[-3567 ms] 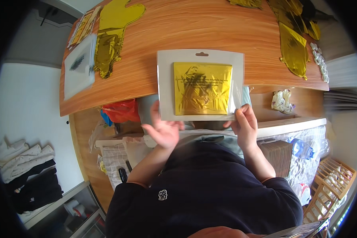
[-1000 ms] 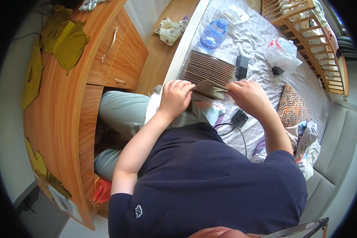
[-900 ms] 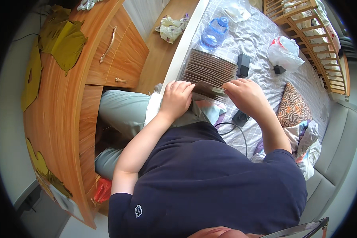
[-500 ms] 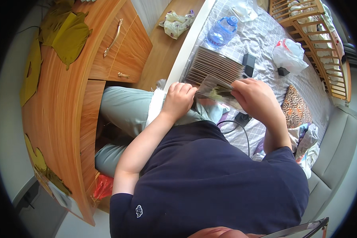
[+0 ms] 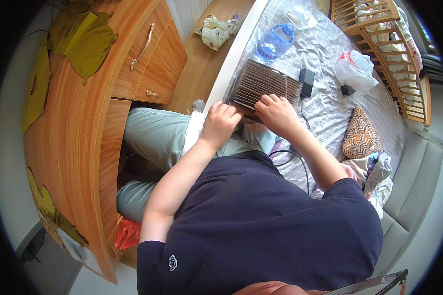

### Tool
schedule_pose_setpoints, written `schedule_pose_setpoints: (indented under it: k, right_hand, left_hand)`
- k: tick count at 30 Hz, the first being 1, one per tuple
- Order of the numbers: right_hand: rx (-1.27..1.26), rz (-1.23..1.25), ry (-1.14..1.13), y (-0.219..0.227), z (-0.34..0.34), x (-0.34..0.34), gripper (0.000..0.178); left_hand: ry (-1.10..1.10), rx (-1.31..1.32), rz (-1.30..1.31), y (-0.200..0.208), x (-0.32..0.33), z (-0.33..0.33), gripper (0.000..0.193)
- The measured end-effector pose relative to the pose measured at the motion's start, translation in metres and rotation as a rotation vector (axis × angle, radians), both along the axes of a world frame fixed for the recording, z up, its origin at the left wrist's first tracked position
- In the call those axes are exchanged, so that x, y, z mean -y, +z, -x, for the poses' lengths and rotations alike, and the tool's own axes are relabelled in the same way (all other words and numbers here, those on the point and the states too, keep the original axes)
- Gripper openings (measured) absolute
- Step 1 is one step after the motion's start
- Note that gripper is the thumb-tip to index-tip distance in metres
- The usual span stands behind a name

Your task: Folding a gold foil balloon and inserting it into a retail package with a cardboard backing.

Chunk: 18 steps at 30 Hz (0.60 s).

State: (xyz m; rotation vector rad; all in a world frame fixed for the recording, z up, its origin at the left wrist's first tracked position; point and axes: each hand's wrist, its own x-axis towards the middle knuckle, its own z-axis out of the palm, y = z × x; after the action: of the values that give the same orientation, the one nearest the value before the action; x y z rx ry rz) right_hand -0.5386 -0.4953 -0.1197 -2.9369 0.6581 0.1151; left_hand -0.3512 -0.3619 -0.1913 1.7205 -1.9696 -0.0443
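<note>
A clear-sided tray [image 5: 261, 70] filled with a row of thin brown strips lies on the bed in front of me. At its near edge, my left hand [image 5: 221, 122] is closed, with fingertips on the left end of a dark brown strip-like piece [image 5: 247, 112]. My right hand [image 5: 277, 117] has its fingers bent down over the same piece's other end, beside the strips. Both hands hide most of this piece, so its exact kind is unclear. Below it, my legs in pale green trousers [image 5: 155, 130] show, with a white cloth [image 5: 195, 129] over one knee.
A blue water bottle [image 5: 275, 42] stands beyond the tray. Right of it are a black box-shaped adapter [image 5: 306, 81], a plastic bag [image 5: 355, 71] and a patterned cushion [image 5: 362, 132]. The wooden cabinet [image 5: 79, 147] rises at left; a slatted crib [image 5: 386, 59] stands far right.
My right hand has come left and inward to the brown piece. The clear film it was holding stretched between the hands is out of its grasp. My left hand has barely moved.
</note>
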Motion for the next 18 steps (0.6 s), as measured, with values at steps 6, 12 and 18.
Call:
schedule_pose_setpoints:
  k: [6, 12, 18]
  right_hand:
    - [0.194, 0.059, -0.005, -0.032, 0.008, 0.007, 0.066]
    - [0.223, 0.072, -0.067, -0.052, 0.01, 0.017, 0.078]
    - [0.244, 0.139, -0.066, -0.066, 0.013, 0.016, 0.079]
  left_hand:
    - [-0.01, -0.021, 0.013, 0.002, 0.001, -0.001, 0.025]
    - [0.043, 0.025, -0.024, 0.005, 0.004, 0.008, 0.067]
    - [0.014, 0.194, -0.228, -0.015, 0.004, 0.014, 0.088]
